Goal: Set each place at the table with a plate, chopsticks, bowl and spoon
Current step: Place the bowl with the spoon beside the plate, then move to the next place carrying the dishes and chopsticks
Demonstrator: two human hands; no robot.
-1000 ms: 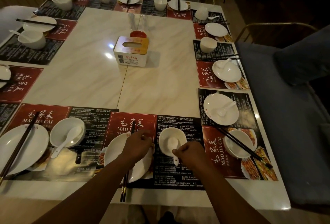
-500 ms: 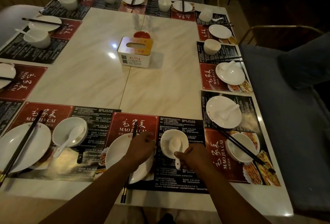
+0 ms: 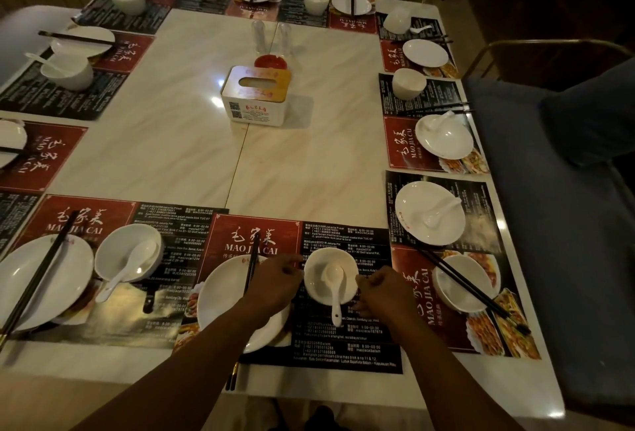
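Neither grip had hold of anything: the left hand (image 3: 275,281) hung loosely curled over the right edge of the plate (image 3: 220,303), and the right hand (image 3: 386,293) hung likewise just right of the bowl (image 3: 318,271). The bowl sat between them on a placemat (image 3: 343,348) with the spoon (image 3: 335,288) inside. The chopsticks (image 3: 252,262) lay across the plate.

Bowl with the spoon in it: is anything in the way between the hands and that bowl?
Nothing visible. The left hand is right beside the left rim of the bowl, the right hand beside its right rim, with only placemat between. The spoon lies inside the bowl.
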